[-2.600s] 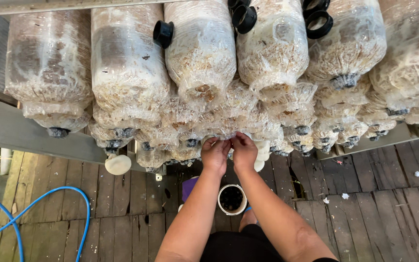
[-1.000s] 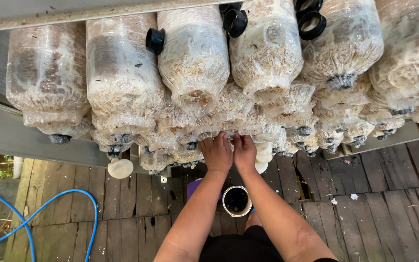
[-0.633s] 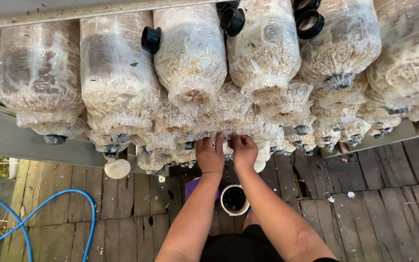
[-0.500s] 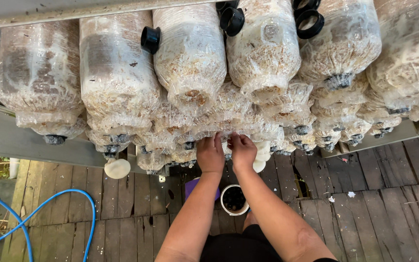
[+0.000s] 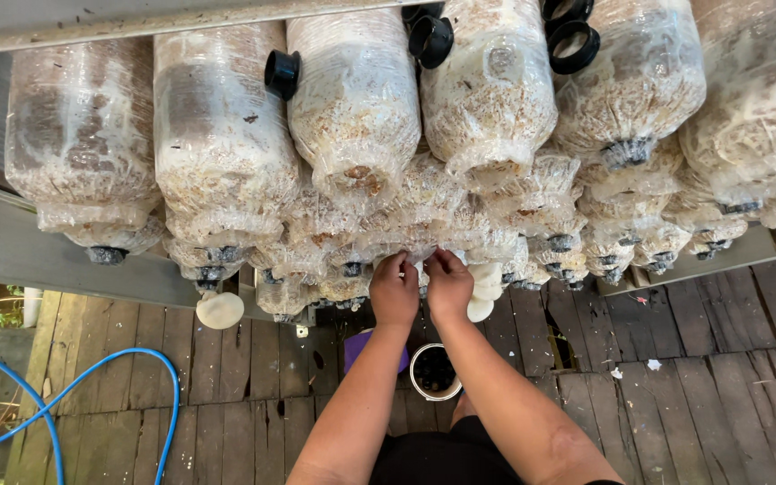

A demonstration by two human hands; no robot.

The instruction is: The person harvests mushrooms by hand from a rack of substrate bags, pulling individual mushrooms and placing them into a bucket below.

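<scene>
Since the earlier frame, both hands are drawn closer together: left hand (image 5: 394, 293) and right hand (image 5: 449, 286) are pinched on a mushroom bag (image 5: 410, 241). A white bucket (image 5: 434, 371) is seen below, a blue hose (image 5: 92, 377) well apart.

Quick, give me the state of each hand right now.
Left hand: fingers curled, closed on the mouth of a clear plastic mushroom bag in the stack.
Right hand: fingers curled at the same bag; its grip cannot be told.

Both hands (image 5: 421, 289) raised together (fingers curled)
</scene>
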